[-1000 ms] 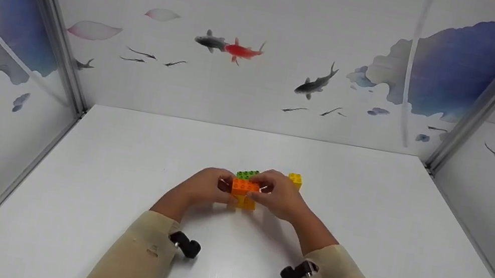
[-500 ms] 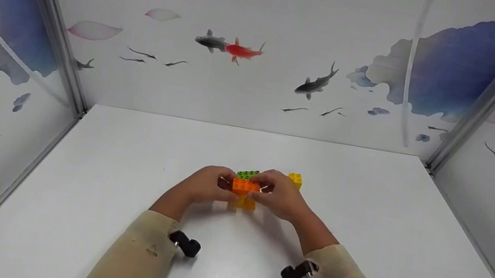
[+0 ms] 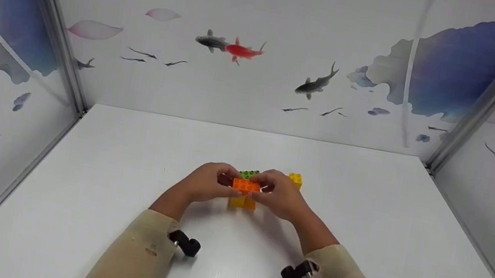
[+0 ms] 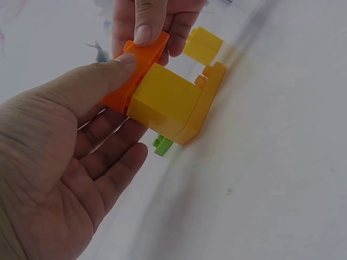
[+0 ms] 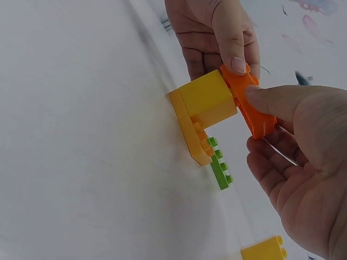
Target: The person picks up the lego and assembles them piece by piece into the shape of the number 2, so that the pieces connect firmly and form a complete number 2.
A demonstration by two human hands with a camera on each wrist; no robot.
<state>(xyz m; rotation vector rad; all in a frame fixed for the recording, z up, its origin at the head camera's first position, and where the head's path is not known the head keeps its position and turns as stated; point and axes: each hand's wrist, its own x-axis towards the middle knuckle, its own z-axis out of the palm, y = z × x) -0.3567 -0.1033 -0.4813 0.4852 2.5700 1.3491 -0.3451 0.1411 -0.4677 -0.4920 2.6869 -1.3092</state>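
Note:
Both hands hold one bright orange building brick [image 3: 246, 186], which has studs on top. My left hand [image 3: 208, 184] pinches its left end, thumb on the near face. At the other end, the thumb and fingers of my right hand [image 3: 282, 197] grip it in the same way. In the right wrist view the orange brick sits at the top of a yellow block [image 5: 207, 98], tilted slightly, with a narrow gap showing beneath its free end. That yellow block stands on one end of a long amber brick [image 5: 186, 127] on the table.
Just behind the stack lies a green studded brick [image 3: 249, 174], partly hidden by the hands. A separate yellow brick [image 3: 295, 180] stands behind the right hand. White table [image 3: 121, 218], with printed panels [image 3: 255, 94] around its back and sides.
My left hand has shifted slightly up and away, its thumb rising from beside the yellow block to the orange brick's near face. The right hand stays put on the orange brick.

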